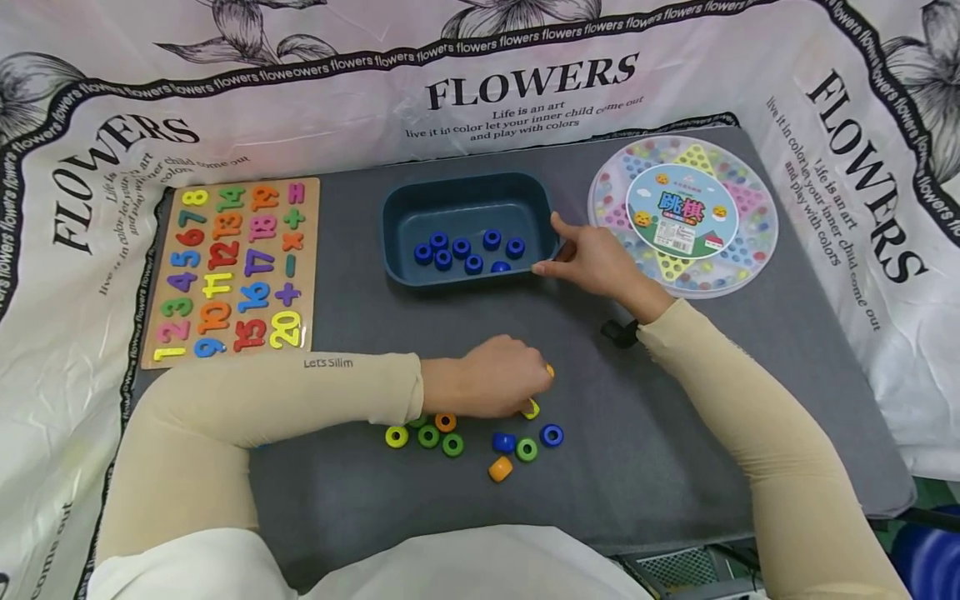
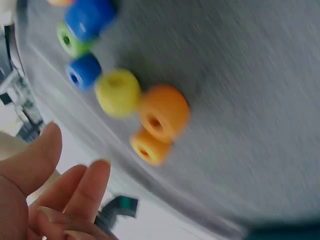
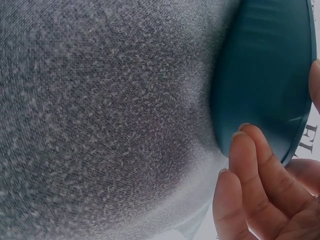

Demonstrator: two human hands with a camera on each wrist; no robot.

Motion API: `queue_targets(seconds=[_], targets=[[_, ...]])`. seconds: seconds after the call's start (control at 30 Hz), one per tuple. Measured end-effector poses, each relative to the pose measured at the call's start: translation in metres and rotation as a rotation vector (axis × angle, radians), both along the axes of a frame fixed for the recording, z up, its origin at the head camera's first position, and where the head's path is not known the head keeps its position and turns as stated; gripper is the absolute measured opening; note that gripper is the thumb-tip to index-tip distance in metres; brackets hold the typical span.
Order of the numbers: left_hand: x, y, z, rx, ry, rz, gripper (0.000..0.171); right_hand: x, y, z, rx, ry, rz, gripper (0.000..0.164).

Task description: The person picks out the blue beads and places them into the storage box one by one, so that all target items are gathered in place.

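Observation:
My left hand (image 1: 491, 379) hovers over loose beads in mid-table, its fingers relaxed with nothing between thumb and fingers in the left wrist view. Near it there lie a yellow bead (image 2: 118, 93) and two orange ones, the larger-looking orange bead (image 2: 165, 112) touching the yellow. At the right end of a dark teal plastic box (image 1: 480, 208), my right hand (image 1: 596, 258) grips the rim and end wall. Several blue beads (image 1: 461, 247) lie on the box floor. Below the left hand are a green bead (image 1: 527, 450), a blue bead (image 1: 552, 435) and an orange bead (image 1: 500, 469).
On the left lies a wooden number board (image 1: 311, 250). A round Chinese checkers set (image 1: 682, 217) sits behind my right hand. More green and yellow beads, such as a yellow bead (image 1: 397, 437), lie by the left forearm. Grey cloth (image 1: 637, 467) covers the table.

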State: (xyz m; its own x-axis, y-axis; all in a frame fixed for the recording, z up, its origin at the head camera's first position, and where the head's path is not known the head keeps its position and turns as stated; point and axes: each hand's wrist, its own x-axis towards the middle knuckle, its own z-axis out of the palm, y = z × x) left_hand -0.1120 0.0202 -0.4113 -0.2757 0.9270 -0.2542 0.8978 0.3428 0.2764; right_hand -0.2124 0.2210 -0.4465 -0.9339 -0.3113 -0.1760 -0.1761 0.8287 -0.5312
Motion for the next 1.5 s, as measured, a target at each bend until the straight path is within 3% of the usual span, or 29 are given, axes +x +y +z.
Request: queue_targets(seconds=[0.1,0.17,0.37,0.5,0.6,0.9,1.07,1.2,1.33,1.4,1.5], targets=[[0.017,-0.005,-0.005,-0.036,0.047,-0.069,0.010,-0.001,0.000,-0.001,-0.001,0.000,0.002,0.091],[0.029,-0.010,-0.008,-0.040,0.119,-0.122,0.007,-0.001,-0.001,-0.001,-0.001,-0.006,-0.001,0.091],[0.059,-0.026,-0.019,0.002,0.366,-0.257,0.024,0.000,-0.002,-0.001,-0.009,-0.022,-0.011,0.092],[0.072,-0.033,-0.030,0.036,0.471,-0.304,0.027,0.001,-0.001,-0.001,-0.011,-0.017,-0.013,0.092],[0.074,-0.034,-0.036,0.061,0.506,-0.307,0.028,0.001,0.000,-0.001,-0.020,-0.012,-0.011,0.091],[0.065,-0.035,-0.046,0.092,0.664,-0.250,0.032,0.002,0.001,-0.003,-0.022,-0.012,-0.016,0.091],[0.054,-0.038,-0.050,0.041,0.750,-0.126,0.023,0.001,0.001,-0.002,-0.028,0.007,-0.010,0.091],[0.044,-0.040,-0.050,-0.070,0.733,0.002,0.021,0.001,0.001,-0.003,-0.026,0.000,-0.017,0.091],[0.036,-0.044,-0.052,-0.198,0.664,0.114,0.026,0.002,0.000,-0.004,-0.027,-0.011,-0.024,0.091],[0.032,-0.046,-0.052,-0.218,0.631,0.158,0.027,0.001,0.000,-0.004,-0.029,-0.009,-0.023,0.091],[0.026,-0.052,-0.053,-0.166,0.607,0.204,0.019,0.001,0.000,-0.003,-0.030,-0.007,-0.022,0.091]])
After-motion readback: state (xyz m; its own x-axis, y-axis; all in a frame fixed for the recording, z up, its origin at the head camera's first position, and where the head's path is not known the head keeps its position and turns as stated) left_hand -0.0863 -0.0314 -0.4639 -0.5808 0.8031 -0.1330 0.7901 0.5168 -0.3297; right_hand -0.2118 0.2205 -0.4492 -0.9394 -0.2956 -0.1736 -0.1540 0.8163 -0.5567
